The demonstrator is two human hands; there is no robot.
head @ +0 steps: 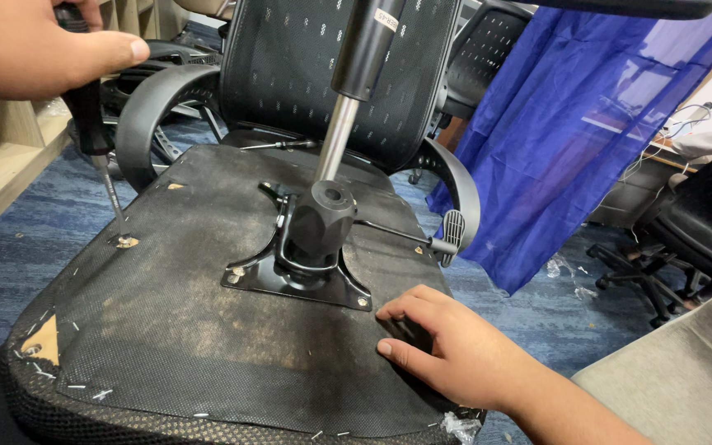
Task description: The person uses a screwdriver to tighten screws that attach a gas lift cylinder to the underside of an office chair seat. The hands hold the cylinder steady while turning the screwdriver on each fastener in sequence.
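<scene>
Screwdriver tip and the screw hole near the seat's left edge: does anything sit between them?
Nothing visible. The screwdriver, held in the left hand, has its tip right at the screw hole on the seat underside.

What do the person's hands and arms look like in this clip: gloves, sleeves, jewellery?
Both hands are bare. The left hand and right hand show no gloves, rings or watch. The right forearm is bare, no sleeve in view. Fingernails are short and plain.
</scene>
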